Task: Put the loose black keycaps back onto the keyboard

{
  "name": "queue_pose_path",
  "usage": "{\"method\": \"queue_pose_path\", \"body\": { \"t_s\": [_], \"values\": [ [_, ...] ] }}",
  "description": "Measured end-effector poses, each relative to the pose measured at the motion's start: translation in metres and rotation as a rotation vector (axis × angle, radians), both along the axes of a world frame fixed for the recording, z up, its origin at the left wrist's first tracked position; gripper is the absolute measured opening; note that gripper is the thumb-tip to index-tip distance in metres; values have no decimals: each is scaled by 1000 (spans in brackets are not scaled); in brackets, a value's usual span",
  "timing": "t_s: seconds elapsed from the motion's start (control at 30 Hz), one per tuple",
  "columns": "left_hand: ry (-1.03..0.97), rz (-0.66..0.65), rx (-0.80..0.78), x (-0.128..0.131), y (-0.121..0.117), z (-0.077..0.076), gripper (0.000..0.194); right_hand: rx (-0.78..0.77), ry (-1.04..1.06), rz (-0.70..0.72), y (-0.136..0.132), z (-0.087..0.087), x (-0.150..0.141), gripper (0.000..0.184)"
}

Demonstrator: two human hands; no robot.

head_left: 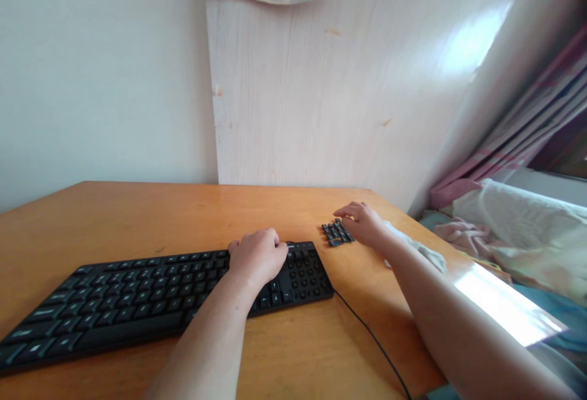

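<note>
A black computer keyboard [151, 293] lies at a slant on the wooden desk. Its number pad [305, 271] at the right end lacks keycaps, so the bare key sockets show. My left hand [257, 256] is closed over the keyboard's far edge, just left of that pad, with the fingertips mostly hidden. Beyond the keyboard's right end, several loose black keycaps [336, 233] lie grouped in short rows. Over the right side of this group hovers my right hand [363, 221], its fingers apart and no keycap visible in them. Whether a fingertip touches a keycap is hard to tell.
A black cable [373, 336] runs from the keyboard toward the desk's near edge. Beside my right forearm lies a crumpled pale cloth [424, 253]. The desk [151, 216] meets a wall at the back. Bedding [527, 229] and a pink curtain [499, 143] are off to the right.
</note>
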State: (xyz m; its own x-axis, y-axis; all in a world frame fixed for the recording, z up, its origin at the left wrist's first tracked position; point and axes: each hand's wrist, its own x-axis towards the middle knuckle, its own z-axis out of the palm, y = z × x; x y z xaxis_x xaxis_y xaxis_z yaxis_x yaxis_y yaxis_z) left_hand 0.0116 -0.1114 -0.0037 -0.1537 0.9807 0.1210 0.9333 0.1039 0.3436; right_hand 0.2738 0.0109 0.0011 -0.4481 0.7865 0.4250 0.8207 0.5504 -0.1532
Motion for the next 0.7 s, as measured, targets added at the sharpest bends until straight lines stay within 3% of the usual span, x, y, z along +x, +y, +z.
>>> {"method": "queue_pose_path", "body": {
  "t_s": [0.1,0.4,0.7],
  "values": [
    [-1,-2,-4,-1,0,0,25,-54,-50,-113,17,-7,15,34],
    [-7,1,-18,-1,-1,1,24,-128,-83,-226,36,-22,25,35],
    [-3,5,-39,-1,-1,3,25,-203,-61,-287,55,-11,14,27]
  ]
}}
